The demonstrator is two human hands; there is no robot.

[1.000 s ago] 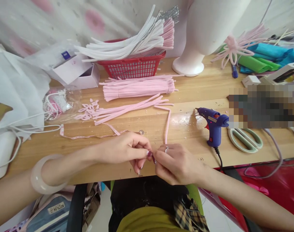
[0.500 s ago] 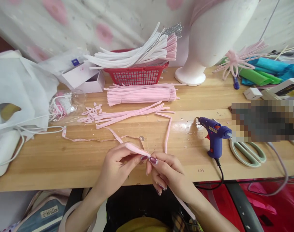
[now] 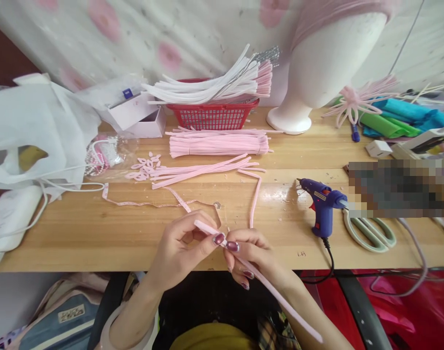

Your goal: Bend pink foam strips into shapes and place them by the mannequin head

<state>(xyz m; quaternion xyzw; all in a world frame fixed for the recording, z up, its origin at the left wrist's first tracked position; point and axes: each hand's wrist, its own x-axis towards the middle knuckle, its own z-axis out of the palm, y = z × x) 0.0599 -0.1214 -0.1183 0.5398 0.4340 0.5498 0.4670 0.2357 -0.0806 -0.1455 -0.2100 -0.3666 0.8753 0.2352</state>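
Observation:
A pink pipe cleaner [image 3: 280, 294] runs between my hands at the table's front edge, its long end hanging toward my right forearm. My left hand [image 3: 187, 248] pinches it near its short upper end, thumb on top. Close beside, my right hand [image 3: 256, 255] grips it between thumb and forefinger. The two thumb tips nearly touch. Behind my hands lie several loose pink pipe cleaners [image 3: 203, 170], a bent one [image 3: 256, 199], a pile of small pink loops [image 3: 145, 167] and a pink tape measure [image 3: 134, 204].
A tied pink pipe cleaner bundle [image 3: 218, 144] lies before a red basket [image 3: 214, 116]. To the right are a blue glue gun [image 3: 322, 204], scissors [image 3: 371, 233] and a white mannequin head [image 3: 326, 63]. A white bag [image 3: 61, 116] and white boxes [image 3: 149, 124] stand left.
The pipe cleaner's long end has swung out and now shows along my right forearm. Its upper end lies straighter above my left thumb. The view has shifted slightly.

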